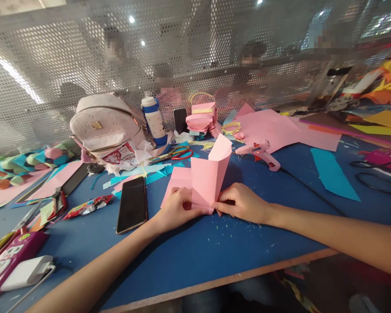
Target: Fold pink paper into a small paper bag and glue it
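Observation:
A folded piece of pink paper [204, 180] stands upright near the front of the blue table, its top open and one corner rising higher at the back right. My left hand [177, 209] pinches its lower left edge, thumb along the bottom fold. At the lower right corner, my right hand [239, 203] grips the paper between thumb and fingers. Another flat pink sheet [177, 178] lies just behind my left hand. Behind and to the right rests a pink glue gun [262, 153], its black cord running toward my right forearm.
A black phone [132, 204] lies left of my left hand. Scissors [179, 153], paper scraps, a backpack [106, 121] and a bottle [154, 119] stand or lie behind. Large pink sheets [273, 128] and a blue strip [334, 174] are to the right. A perforated metal screen [195, 43] closes the back.

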`<state>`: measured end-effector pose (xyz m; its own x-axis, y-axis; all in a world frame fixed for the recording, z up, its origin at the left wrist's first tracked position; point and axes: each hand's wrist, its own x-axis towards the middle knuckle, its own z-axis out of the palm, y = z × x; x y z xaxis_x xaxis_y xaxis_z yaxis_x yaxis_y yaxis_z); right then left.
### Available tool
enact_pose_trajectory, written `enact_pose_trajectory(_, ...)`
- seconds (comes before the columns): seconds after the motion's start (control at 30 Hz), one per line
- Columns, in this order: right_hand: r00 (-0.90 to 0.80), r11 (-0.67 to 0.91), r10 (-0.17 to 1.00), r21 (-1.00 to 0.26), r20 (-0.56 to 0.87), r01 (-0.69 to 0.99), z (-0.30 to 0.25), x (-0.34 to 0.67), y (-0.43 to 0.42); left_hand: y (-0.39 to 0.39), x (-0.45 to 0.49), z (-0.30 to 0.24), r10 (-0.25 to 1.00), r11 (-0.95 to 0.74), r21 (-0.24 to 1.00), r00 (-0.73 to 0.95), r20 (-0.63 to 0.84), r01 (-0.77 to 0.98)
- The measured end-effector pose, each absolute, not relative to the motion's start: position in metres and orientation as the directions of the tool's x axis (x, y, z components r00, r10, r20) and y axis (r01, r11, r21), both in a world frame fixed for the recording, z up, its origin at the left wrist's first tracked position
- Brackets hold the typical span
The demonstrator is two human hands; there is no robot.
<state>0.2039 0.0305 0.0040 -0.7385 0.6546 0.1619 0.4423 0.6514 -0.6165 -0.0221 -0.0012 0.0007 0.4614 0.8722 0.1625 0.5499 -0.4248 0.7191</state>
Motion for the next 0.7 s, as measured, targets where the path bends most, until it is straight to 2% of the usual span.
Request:
enact_pose_trajectory(0.27, -0.756, 0.671, 0.631, -0.610, 0.171, 0.422, 0.006, 0.203, 0.029, -0.004, -0.026, -0.005, 0.852, -0.501, 0.617, 0.473, 0.227, 0.607)
enact_pose_trajectory(0.37, -0.790, 0.727, 0.580, -0.562, 0.195, 0.395, 0.007, 0.205, 0.030, -0.007, -0.026, -0.005, 0.834, -0.536, 0.584, 0.487, 0.258, 0.609)
enact_pose_trajectory(0.47, -0.812, 0.858, 0.454, -0.426, 0.367, 0.287, 0.012, 0.213, 0.036, -0.010, -0.024, -0.002, 0.788, -0.613, 0.495, 0.527, 0.320, 0.616)
enact_pose_trajectory(0.57, -0.693, 0.939, 0.336, -0.283, 0.638, 0.195, 0.025, 0.230, 0.046, -0.014, -0.026, 0.002, 0.679, -0.733, 0.311, 0.617, 0.397, 0.606)
enact_pose_trajectory(0.63, -0.546, 0.941, 0.339, -0.280, 0.766, 0.192, 0.037, 0.242, 0.054, -0.016, -0.029, 0.005, 0.600, -0.797, 0.239, 0.687, 0.409, 0.554)
enact_pose_trajectory(0.7, -0.427, 0.931, 0.363, -0.310, 0.828, 0.191, 0.045, 0.251, 0.063, -0.017, -0.033, 0.007, 0.533, -0.845, 0.210, 0.744, 0.403, 0.492)
